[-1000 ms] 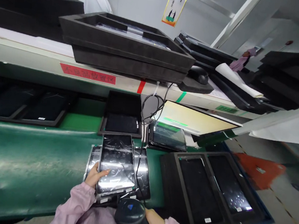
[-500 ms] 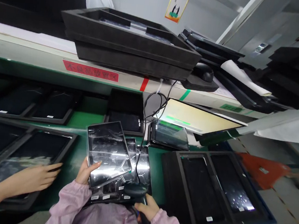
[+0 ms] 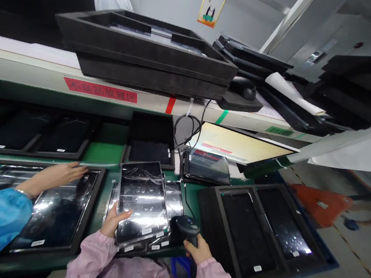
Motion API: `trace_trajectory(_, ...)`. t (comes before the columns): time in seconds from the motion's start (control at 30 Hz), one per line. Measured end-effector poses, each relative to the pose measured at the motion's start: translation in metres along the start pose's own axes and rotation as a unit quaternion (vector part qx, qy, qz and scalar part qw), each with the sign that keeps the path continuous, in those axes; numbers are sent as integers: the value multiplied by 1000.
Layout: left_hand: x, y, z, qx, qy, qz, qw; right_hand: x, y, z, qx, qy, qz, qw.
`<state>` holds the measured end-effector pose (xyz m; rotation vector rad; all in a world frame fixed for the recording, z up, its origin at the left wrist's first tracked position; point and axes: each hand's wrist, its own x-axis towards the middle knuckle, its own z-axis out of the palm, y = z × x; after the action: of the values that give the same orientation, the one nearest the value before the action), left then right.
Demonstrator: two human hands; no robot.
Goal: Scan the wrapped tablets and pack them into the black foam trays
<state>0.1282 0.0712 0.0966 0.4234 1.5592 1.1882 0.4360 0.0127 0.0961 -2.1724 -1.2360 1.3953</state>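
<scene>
My left hand (image 3: 113, 222) grips the near left edge of a glossy film-wrapped panel (image 3: 141, 198) that lies on top of a small stack of similar panels (image 3: 173, 200) on the green belt. My right hand (image 3: 197, 249) holds a black handheld barcode scanner (image 3: 186, 226) just right of the stack's near corner, its head turned toward the white labels on the panel edges. A cable runs from the scanner up to the shelf.
A co-worker's hand (image 3: 54, 175) in a blue sleeve reaches over a black tray (image 3: 92, 211) with panels at the left. Another black two-slot tray (image 3: 211, 224) sits at the right. A lit monitor (image 3: 238, 146) and a small tablet (image 3: 205, 166) lie behind. Foam trays (image 3: 141, 56) load the shelf above.
The panel in my left hand has come down from a tilt to lie flat on the stack. The scanner moved right and up. The co-worker's tray slid further right along the belt.
</scene>
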Motion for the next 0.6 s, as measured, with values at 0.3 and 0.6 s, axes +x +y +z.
trace_trajectory(0.3,12,-34,-6,5,-99,-49,994,56,12,-24,-124,104,13,987)
trace_trajectory(0.6,9,-40,-5,27,-72,-37,996,86,-2,-20,-180,95,68,977)
